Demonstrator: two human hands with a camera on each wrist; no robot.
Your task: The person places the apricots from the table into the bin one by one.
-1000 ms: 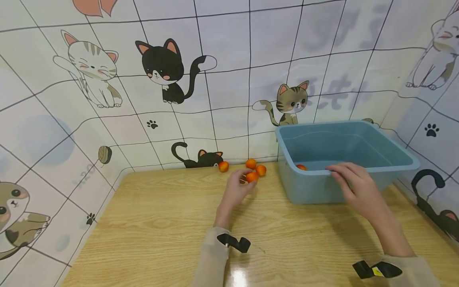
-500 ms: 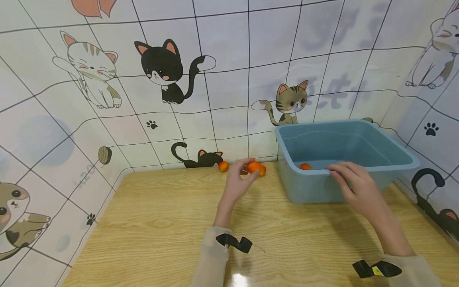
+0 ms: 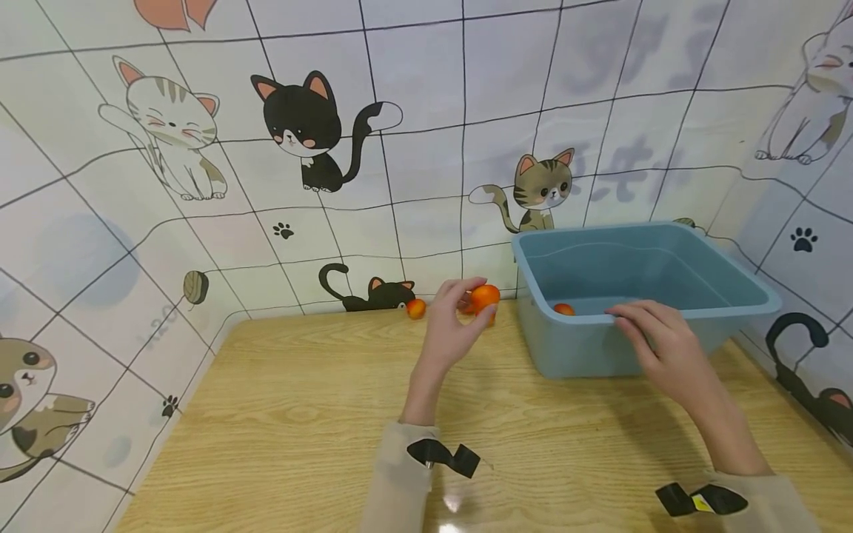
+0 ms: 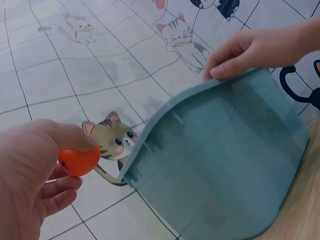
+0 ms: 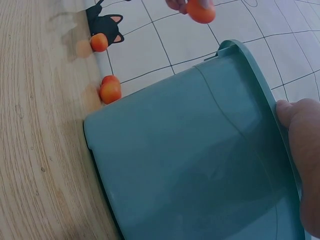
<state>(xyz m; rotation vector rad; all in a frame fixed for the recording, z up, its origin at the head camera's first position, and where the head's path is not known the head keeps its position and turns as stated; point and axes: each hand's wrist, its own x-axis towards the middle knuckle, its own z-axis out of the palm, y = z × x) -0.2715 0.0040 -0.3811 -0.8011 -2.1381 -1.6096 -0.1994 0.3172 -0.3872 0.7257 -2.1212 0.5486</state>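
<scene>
My left hand [image 3: 448, 329] pinches a small round orange fruit [image 3: 486, 297] between thumb and fingers, raised off the table left of the tub. The left wrist view shows this fruit [image 4: 80, 160] smooth and bright, with a small dark spot. Beneath and behind it, two more fruits [image 5: 110, 90] lie near the tub, partly covered by the hand in the head view. Another fruit [image 3: 416, 309] sits by the wall, farther left. My right hand [image 3: 660, 348] grips the front rim of a blue-green plastic tub [image 3: 580, 348]. Inside the tub, one fruit [image 3: 564, 309] shows above the near rim.
The wooden table [image 3: 300, 414] ends against a wall covering [image 3: 426, 170] printed with cats and grid lines. Side walls rise at left and right. The tub stands at the back right, close to the wall.
My left hand has lifted one fruit from the group by the wall and moved it up and slightly right. The right hand stays on the tub's rim. The fruit inside the tub has shifted slightly.
</scene>
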